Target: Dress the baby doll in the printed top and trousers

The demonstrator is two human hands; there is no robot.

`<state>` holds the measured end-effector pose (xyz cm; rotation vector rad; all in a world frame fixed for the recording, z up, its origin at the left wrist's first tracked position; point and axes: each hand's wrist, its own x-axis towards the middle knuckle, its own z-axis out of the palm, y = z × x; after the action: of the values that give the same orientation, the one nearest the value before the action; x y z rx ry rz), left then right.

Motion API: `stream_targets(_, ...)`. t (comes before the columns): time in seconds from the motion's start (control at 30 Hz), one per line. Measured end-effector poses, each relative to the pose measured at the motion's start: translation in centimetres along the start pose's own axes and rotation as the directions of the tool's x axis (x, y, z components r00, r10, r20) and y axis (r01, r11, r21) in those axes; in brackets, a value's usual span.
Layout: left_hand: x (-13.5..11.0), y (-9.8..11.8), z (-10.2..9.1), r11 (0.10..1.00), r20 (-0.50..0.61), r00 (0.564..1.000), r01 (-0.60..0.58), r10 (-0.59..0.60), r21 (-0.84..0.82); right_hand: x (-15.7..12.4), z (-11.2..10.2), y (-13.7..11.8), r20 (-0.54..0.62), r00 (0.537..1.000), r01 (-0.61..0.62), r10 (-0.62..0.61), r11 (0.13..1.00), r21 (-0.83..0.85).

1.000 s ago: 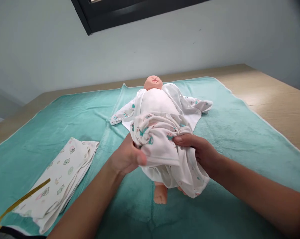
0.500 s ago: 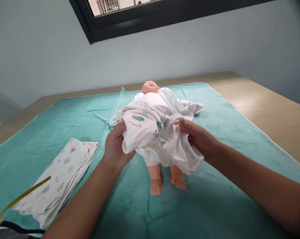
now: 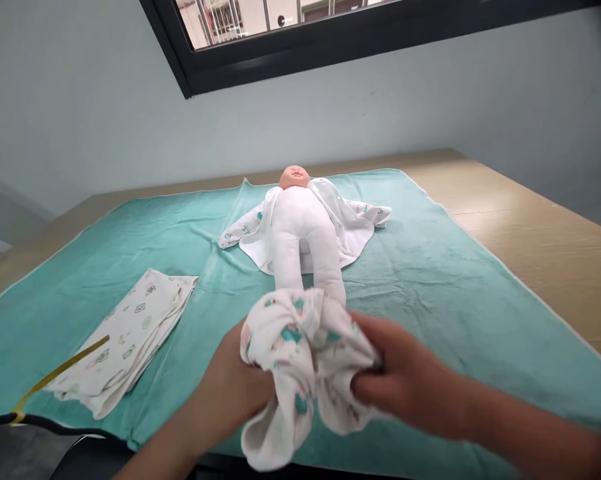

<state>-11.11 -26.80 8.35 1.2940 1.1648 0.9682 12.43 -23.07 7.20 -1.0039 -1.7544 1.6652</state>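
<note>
A baby doll [image 3: 300,213] lies on its back on a teal blanket [image 3: 410,287], its head toward the wall. A white printed baby top [image 3: 253,227] covers its arms and hangs open at the front; its white cloth legs point toward me. Bunched around the doll's feet is a pair of white baby pants [image 3: 290,353] with green and pink prints. My left hand [image 3: 243,367] grips the pants on one side, its fingertips hidden by the cloth. On the other side my right hand [image 3: 400,373] pinches them, thumb below. The doll's feet are hidden.
A folded white printed cloth [image 3: 130,340] lies on the blanket at the left. Across it runs a yellow strap [image 3: 63,370] joined to a black cord [image 3: 55,428]. A wooden table [image 3: 510,213] shows beyond the blanket, against a grey wall below a dark-framed window.
Both hands have drawn the pants down toward me, from over the doll's belly to its feet. The white torso and legs are now uncovered, and the pants are more bunched.
</note>
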Motion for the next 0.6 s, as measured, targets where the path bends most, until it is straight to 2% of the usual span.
stream_targets(0.1, -1.8, -1.4, 1.3, 0.978, -0.02, 1.0, 0.021, -0.018, 0.209, -1.3, 2.2, 1.0, 0.103, 0.995, 0.03, -0.011, 0.983, -0.183)
stream_targets(0.17, -2.5, -2.2, 1.6, 0.954, -0.042, 0.999, 0.04, -0.028, 0.297, -1.5, 2.8, 1.9, 0.107, 0.994, 0.006, 0.014, 0.982, -0.19)
stream_targets(0.27, -2.6, -3.2, 1.5, 0.946, -0.159, 0.986, 0.092, -0.044, 0.31, -1.1, 2.9, 3.1, 0.062, 0.997, -0.029, 0.038, 0.989, -0.148)
stream_targets(0.37, -1.8, -3.9, 1.2, 0.934, -0.215, 0.974, 0.139, -0.069, 0.328, -0.6, 2.6, 3.8, 0.025, 1.0, 0.005, 0.001, 0.97, -0.244)
stream_targets(0.43, -1.3, -4.1, 1.0, 0.923, -0.192, 0.979, 0.131, -0.064, 0.362, -0.6, 2.5, 4.1, 0.025, 0.998, 0.059, -0.054, 0.936, -0.347)
stream_targets(0.53, -0.8, -4.3, 0.8, 0.899, -0.1, 0.995, 0.024, 0.022, 0.437, -1.0, 2.1, 4.5, 0.042, 0.988, 0.153, -0.152, 0.868, -0.473)
stream_targets(0.6, -0.7, -4.5, 0.9, 0.871, -0.048, 0.996, -0.038, 0.07, 0.49, -1.1, 1.7, 4.7, 0.004, 0.975, 0.191, -0.224, 0.824, -0.534)
